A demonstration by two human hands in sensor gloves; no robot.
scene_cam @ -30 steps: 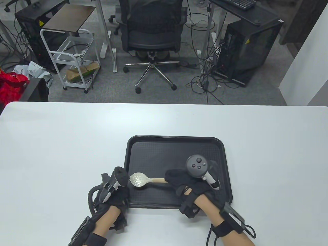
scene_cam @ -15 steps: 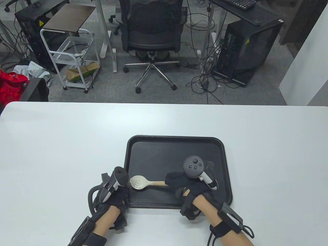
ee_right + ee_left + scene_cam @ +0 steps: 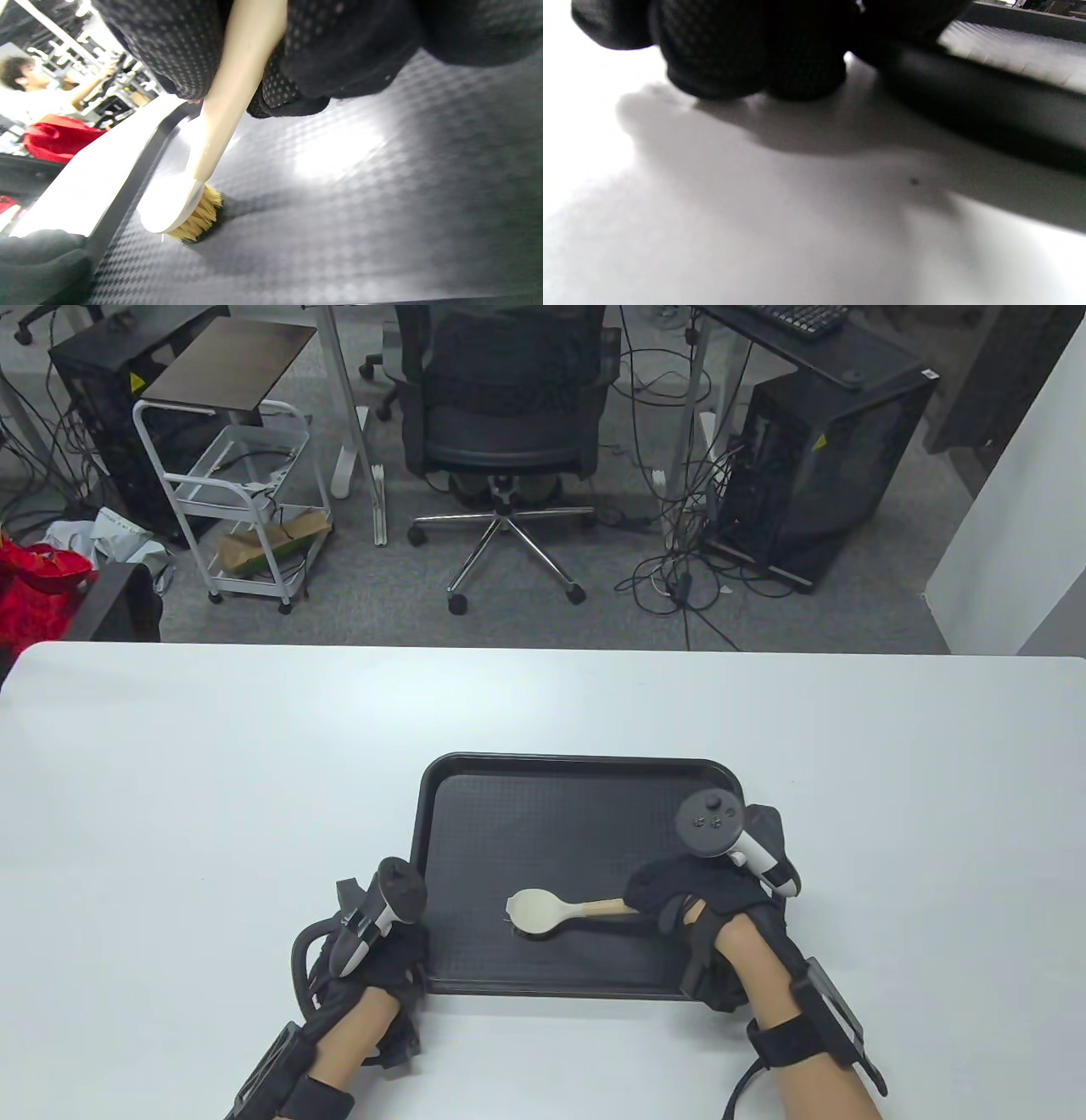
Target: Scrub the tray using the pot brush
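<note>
Tray bears no readable writing; right hand grips brush, left hand's grip unclear.

Pot brush lies in tray, on table

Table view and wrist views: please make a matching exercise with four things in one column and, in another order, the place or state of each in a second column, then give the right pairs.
Things:
1. black textured plastic tray
2. cream pot brush with tan bristles
3. left hand
4. right hand

Places or states:
A. grips the wooden handle
B. lies flat on the white table
C. rests at the tray's near left corner
D. bristles down on the tray floor

Pairs: 1-B, 2-D, 3-C, 4-A
</note>
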